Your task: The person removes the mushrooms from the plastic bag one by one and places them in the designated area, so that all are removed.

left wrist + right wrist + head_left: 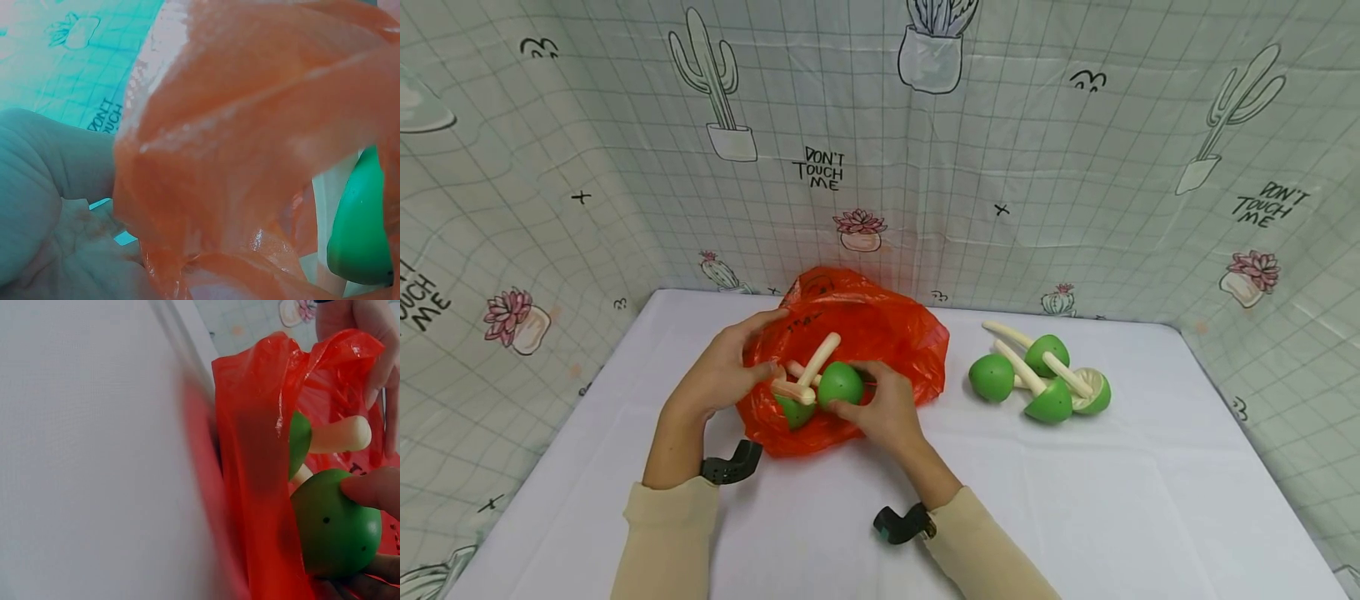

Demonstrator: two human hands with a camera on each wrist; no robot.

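The worktop (1187, 500) is white, with faint creases in its surface and rounded corners at its far edge. Behind it hangs a pale gridded sheet (947, 158), and matching sheeting (467, 225) rises to its left and right. Printed above the worktop's far edge are line-drawn potted cactuses (731, 142), pink-leaved plants (860, 237) in pots, small black crosses (1002, 210) and lettering (822, 169) reading "DON'T TOUCH ME". Left of the worktop, the grid lines bend over soft folds. The light over the worktop is soft and fairly even.
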